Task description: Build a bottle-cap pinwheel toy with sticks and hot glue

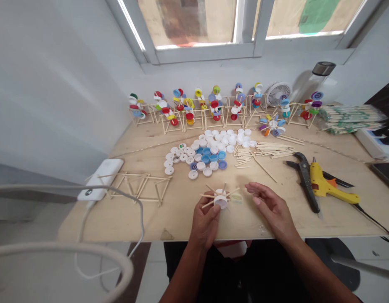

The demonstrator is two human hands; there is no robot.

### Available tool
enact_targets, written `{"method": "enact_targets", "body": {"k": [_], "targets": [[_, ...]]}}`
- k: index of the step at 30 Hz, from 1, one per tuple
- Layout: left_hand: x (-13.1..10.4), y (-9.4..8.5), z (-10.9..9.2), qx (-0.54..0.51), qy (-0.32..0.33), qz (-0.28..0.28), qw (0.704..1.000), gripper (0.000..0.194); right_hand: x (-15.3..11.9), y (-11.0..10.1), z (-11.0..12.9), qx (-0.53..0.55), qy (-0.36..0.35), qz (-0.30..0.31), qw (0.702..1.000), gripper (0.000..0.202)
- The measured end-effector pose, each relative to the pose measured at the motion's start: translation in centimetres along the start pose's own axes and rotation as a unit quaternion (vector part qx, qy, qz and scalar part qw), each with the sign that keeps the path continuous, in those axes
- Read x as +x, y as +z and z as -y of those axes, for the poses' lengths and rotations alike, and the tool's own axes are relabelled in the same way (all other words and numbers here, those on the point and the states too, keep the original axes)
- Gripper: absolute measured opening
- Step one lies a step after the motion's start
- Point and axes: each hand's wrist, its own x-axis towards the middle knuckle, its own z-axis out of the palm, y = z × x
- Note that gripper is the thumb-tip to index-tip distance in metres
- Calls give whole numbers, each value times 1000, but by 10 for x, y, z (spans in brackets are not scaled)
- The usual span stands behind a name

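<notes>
My left hand (207, 216) pinches a white bottle cap hub (220, 201) with several short wooden sticks radiating from it, above the wooden table's front part. To its right, my right hand (273, 210) is open, fingers apart and pointing toward the hub, with nothing in it. A pale yellowish patch (236, 198) shows just right of the hub, too blurred to make out. Beyond the hands lie loose white caps (207, 171) and blue caps (205, 159), some with holes. Cut sticks (273, 149) are heaped to the right of the caps.
Stick frames with coloured cap wheels (215, 110) line the back. At right are a yellow glue gun (320, 181), a black cutter (304, 181), a fan (278, 94) and a bottle (317, 80). Bare stick frames (144, 189) and a white power strip (102, 179) with cable stand at left.
</notes>
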Motion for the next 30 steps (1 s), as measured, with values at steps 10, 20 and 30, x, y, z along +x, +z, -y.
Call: {"method": "enact_targets", "body": {"k": [10,20,30], "targets": [[-11,4,-14,99,-34,18,994,38,7,-2,30,-79,-28,107,991,29],[-13,3,-26,206,-38,74,975,30,11,14,40,-127,-18,179,975,19],[-8,-3,-26,112,-51,14,992,33,46,6,32,-180,-89,134,970,26]]}}
